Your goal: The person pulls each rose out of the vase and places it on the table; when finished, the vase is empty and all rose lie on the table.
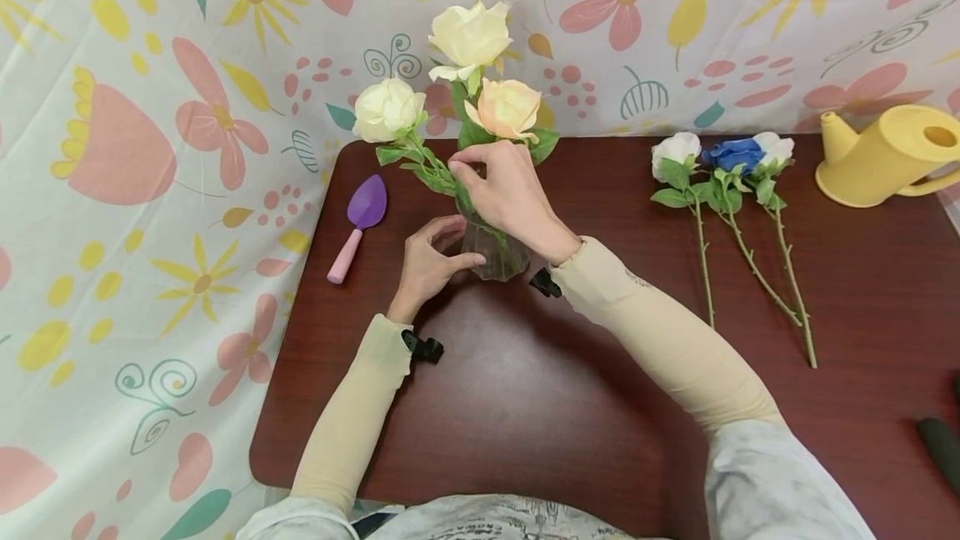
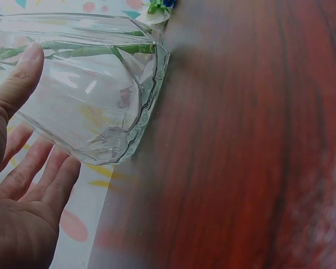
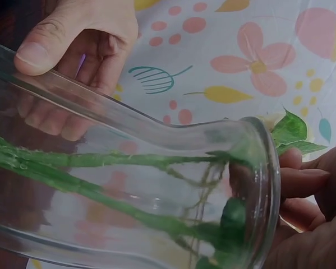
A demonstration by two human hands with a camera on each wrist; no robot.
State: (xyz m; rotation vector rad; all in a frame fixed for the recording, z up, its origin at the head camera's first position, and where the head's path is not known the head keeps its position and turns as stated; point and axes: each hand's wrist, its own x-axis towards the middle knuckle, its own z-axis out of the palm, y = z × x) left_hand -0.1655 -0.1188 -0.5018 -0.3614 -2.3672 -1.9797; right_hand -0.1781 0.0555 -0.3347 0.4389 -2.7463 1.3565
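Observation:
A clear glass vase (image 1: 495,252) stands on the table with green stems inside. My left hand (image 1: 431,263) holds its side, the thumb (image 2: 26,73) on the near face and the fingers (image 3: 58,120) behind the glass. Rising from the vase are a white rose (image 1: 388,110) leaning left, a taller cream rose (image 1: 469,36) and a peach rose (image 1: 507,107). Above the rim, my right hand (image 1: 510,194) pinches the leaning white rose's leafy stem between thumb and forefinger. In the right wrist view, the stems (image 3: 95,196) run down through the vase from its rim.
A purple trowel (image 1: 367,205) with a pink handle lies left of the vase. To the right lie two white roses (image 1: 675,155) and a blue rose (image 1: 733,155). A yellow watering can (image 1: 873,158) stands at the back right, before a flowered cloth (image 1: 247,140).

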